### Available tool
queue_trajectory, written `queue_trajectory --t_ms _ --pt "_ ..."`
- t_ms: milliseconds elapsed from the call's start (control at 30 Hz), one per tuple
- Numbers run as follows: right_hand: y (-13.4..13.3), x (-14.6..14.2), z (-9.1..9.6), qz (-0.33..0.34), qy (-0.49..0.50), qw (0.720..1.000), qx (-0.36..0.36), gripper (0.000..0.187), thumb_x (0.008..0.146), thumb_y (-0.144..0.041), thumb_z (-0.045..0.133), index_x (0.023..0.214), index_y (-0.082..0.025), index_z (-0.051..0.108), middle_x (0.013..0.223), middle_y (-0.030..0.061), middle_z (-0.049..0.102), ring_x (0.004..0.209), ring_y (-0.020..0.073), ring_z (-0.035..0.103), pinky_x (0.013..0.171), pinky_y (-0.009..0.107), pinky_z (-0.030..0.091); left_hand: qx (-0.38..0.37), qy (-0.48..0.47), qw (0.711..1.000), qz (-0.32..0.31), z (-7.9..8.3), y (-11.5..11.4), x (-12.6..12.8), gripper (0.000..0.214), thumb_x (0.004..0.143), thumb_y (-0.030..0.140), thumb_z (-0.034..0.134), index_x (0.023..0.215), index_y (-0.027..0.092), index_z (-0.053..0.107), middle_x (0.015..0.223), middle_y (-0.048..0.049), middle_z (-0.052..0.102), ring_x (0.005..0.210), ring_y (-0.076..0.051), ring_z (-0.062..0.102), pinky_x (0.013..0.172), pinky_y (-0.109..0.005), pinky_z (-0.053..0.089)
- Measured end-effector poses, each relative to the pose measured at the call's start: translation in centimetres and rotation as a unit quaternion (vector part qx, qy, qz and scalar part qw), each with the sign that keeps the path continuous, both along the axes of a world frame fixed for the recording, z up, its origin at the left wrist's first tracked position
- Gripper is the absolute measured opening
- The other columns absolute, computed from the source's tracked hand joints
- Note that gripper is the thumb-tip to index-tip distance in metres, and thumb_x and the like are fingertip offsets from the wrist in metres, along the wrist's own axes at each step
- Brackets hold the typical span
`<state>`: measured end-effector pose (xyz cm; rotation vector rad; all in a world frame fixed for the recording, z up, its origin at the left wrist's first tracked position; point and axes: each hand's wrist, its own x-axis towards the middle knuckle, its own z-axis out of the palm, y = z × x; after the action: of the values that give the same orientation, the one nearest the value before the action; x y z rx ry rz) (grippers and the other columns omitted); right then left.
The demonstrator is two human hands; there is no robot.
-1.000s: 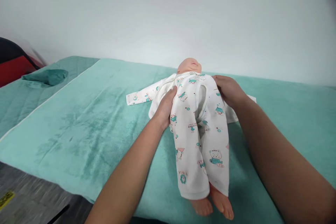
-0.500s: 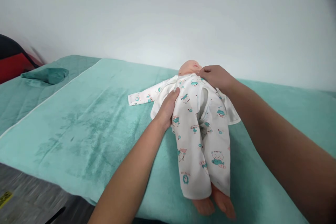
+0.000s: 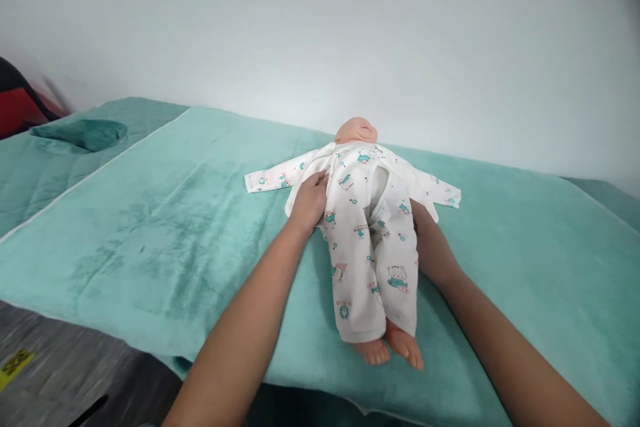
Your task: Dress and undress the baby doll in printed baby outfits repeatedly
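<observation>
A baby doll [image 3: 356,129] lies on its back, head toward the wall and bare feet toward me. It wears a white printed top [image 3: 287,173] with both sleeves spread out sideways. Matching white split-crotch pants [image 3: 353,240] cover its legs and reach up over the chest, with an oval opening at the middle. My left hand [image 3: 310,202] is closed at the pants' left edge, fingers curled on the cloth beside the doll's torso. My right hand [image 3: 433,243] is at the opposite side by the hip, its fingers hidden behind the pants and the top's hem.
The doll rests on a green plush cover [image 3: 165,233] over a bed-like surface against a white wall [image 3: 280,33]. A darker green cloth bundle [image 3: 83,135] lies at far left, near a red and black object [image 3: 17,103]. Grey floor shows at lower left.
My right hand has moved from the doll's neck down to its right-hand side at the hip. The right sleeve now shows fully. My left hand stays at the pants' edge; the view has shifted slightly.
</observation>
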<state>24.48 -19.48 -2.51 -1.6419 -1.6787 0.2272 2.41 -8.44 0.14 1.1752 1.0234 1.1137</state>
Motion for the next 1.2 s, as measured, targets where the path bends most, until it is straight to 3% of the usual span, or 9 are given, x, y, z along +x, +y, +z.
queue_trajectory --t_ms 167,400,500,633,733,800,900,1000,1200 --pt "-3.3 -0.5 -0.8 0.048 -0.157 0.986 0.008 0.042 0.089 -0.030 0.055 0.130 -0.021 0.058 0.129 0.0138 0.063 0.121 0.0346 0.054 0.100 0.052 0.045 0.172 0.218 0.960 0.035 -1.0 -4.1 -1.6 0.022 0.086 0.018 0.049 0.095 0.022 0.068 0.104 -0.0082 0.071 0.103 -0.027 0.061 0.100 -0.040 0.042" --pt "-1.4 -0.3 -0.3 0.031 -0.226 0.974 0.010 0.018 0.085 -0.022 0.053 0.089 -0.019 0.070 0.101 0.0142 0.062 0.097 0.0302 0.054 0.083 0.043 0.047 0.162 0.215 0.963 0.030 -1.9 -13.9 -3.8 0.025 0.091 0.040 0.057 0.108 0.022 0.061 0.098 -0.0049 0.065 0.090 -0.021 0.061 0.087 -0.036 0.048" --pt "-1.0 -0.2 -0.1 0.011 -0.211 0.977 0.002 0.014 0.082 -0.022 0.054 0.078 -0.020 0.067 0.094 0.0116 0.060 0.089 0.0265 0.053 0.072 0.037 0.044 0.178 0.249 0.952 -0.009 -2.5 -18.3 -3.5 0.047 0.079 0.040 0.073 0.121 0.025 0.059 0.116 -0.0082 0.057 0.101 -0.024 0.060 0.089 -0.040 0.052" --pt "-2.8 0.3 -0.1 0.007 -0.167 0.986 0.021 0.017 0.082 -0.018 0.051 0.077 -0.021 0.066 0.093 0.0072 0.061 0.085 0.0219 0.054 0.069 0.033 0.043 0.258 0.341 0.903 -0.038 -3.1 -22.3 -2.7 0.071 0.066 0.041 0.086 0.132 0.036 0.058 0.141 -0.0116 0.042 0.121 -0.036 0.052 0.097 -0.054 0.050" --pt "-4.9 1.3 -0.5 0.013 -0.142 0.988 0.054 0.024 0.084 -0.015 0.046 0.078 -0.023 0.068 0.094 0.0069 0.062 0.089 0.0233 0.056 0.076 0.037 0.045 0.304 0.374 0.876 -0.019 -3.3 -23.2 -2.1 0.052 0.074 0.031 0.080 0.124 0.033 0.064 0.141 -0.0129 0.043 0.124 -0.037 0.051 0.098 -0.057 0.049" --pt "-6.1 1.9 -0.8 -0.003 -0.134 0.989 0.059 0.025 0.084 -0.014 0.046 0.077 -0.024 0.068 0.095 0.0076 0.063 0.093 0.0253 0.057 0.080 0.041 0.047 0.290 0.365 0.885 0.014 -3.4 -23.2 -2.0 0.034 0.080 0.026 0.072 0.114 0.030 0.068 0.137 -0.0128 0.046 0.117 -0.033 0.056 0.093 -0.052 0.053" --pt "-8.1 2.1 -0.9 -0.026 -0.115 0.992 0.052 0.022 0.085 -0.015 0.047 0.082 -0.025 0.067 0.101 0.0092 0.066 0.099 0.0289 0.058 0.089 0.050 0.048 0.260 0.313 0.912 0.047 -3.6 -23.3 -2.5 0.027 0.082 0.023 0.068 0.108 0.028 0.066 0.135 -0.0117 0.046 0.103 -0.025 0.063 0.085 -0.043 0.058" --pt "-10.9 0.1 -0.4 -0.028 -0.050 0.997 0.056 0.017 0.089 -0.023 0.052 0.099 -0.026 0.065 0.112 0.0101 0.065 0.106 0.0298 0.059 0.093 0.053 0.049 0.262 0.268 0.924 0.081 -3.9 -23.6 -3.1 0.026 0.086 0.021 0.061 0.112 0.027 0.062 0.129 -0.0106 0.050 0.096 -0.020 0.066 0.081 -0.036 0.059" --pt "-16.5 -6.3 -0.1 0.032 0.058 0.998 0.007 0.031 0.091 -0.026 0.054 0.122 -0.031 0.054 0.121 0.0094 0.056 0.108 0.0258 0.059 0.086 0.044 0.055 0.290 0.272 0.908 0.131 -4.5 -24.0 -3.2 0.018 0.091 0.022 0.056 0.108 0.024 0.061 0.112 -0.0081 0.057 0.097 -0.019 0.065 0.083 -0.034 0.056"
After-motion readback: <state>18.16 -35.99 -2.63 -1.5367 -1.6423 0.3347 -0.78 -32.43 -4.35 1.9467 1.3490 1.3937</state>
